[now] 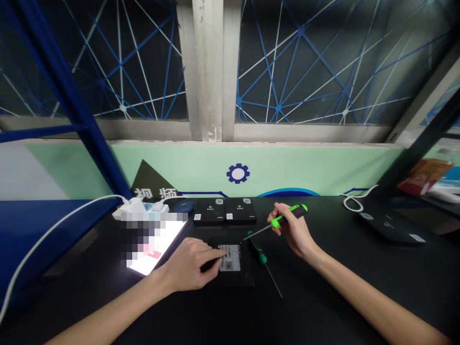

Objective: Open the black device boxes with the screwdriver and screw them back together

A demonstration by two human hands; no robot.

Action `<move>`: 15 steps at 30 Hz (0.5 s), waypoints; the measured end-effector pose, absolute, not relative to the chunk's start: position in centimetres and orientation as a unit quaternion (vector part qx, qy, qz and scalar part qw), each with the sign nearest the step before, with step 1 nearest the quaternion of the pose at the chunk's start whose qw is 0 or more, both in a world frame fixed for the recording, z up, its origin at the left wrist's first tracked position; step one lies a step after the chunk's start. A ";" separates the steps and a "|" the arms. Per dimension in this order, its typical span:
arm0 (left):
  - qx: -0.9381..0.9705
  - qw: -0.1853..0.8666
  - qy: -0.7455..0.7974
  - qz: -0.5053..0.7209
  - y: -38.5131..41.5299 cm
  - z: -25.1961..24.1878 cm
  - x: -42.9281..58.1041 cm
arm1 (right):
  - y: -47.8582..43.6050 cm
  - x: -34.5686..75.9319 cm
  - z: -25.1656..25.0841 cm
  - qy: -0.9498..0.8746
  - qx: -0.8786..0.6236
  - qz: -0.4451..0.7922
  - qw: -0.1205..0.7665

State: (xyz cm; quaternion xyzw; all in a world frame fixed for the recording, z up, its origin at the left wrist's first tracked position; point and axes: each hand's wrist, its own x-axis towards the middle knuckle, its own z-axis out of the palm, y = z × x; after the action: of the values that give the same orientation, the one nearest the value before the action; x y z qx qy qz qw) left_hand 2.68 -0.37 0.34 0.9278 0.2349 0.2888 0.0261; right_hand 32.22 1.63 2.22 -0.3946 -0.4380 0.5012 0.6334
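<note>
- Black tabletop [273, 321] under everything, its far edge against a pale green wall [305, 167]
- Nearest, a flat black device [244, 280] lies on the tabletop between the two hands, a white label [233, 258] facing up
- Left hand [199, 263] at the device's left side, index finger stretched out onto the label, the other fingers loosely curled, gripping nothing
- Just right of the device, a second screwdriver [263, 258] lies flat, its shaft slanting toward the near side
- Right hand [296, 235] raised a little further off, fingers closed around a bright green and black screwdriver [298, 212]; its tip is at the device's far right corner, contact hard to tell
- Left of the left hand, a lit screen [161, 244], partly pixelated
- Beyond the device, two black boxes [241, 211] side by side; another black box [391, 227] well to the right
- Far left, a white power strip [122, 213] with plugs
- Furthest, windows [323, 62] crossed by blue and white lines
</note>
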 end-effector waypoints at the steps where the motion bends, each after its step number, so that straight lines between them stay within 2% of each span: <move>1: 0.928 0.027 0.235 0.289 -0.4 0.3 2.7 | 1.6 32.2 2.2 -0.443 -0.397 0.493 0.635; 8: 0.926 0.032 0.244 0.285 -0.3 0.3 2.9 | 1.4 32.4 2.2 -0.490 -0.377 0.434 0.656; 15: 0.927 0.032 0.256 0.271 -0.3 0.0 2.8 | 0.4 31.5 2.1 -0.497 -0.339 0.528 0.599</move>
State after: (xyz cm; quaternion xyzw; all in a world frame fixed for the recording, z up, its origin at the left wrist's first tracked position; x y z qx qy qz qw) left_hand 2.76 -0.32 -0.05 0.9272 0.2564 0.2710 0.0325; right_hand 31.48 0.43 2.08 -0.3392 -0.4974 0.5276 0.5993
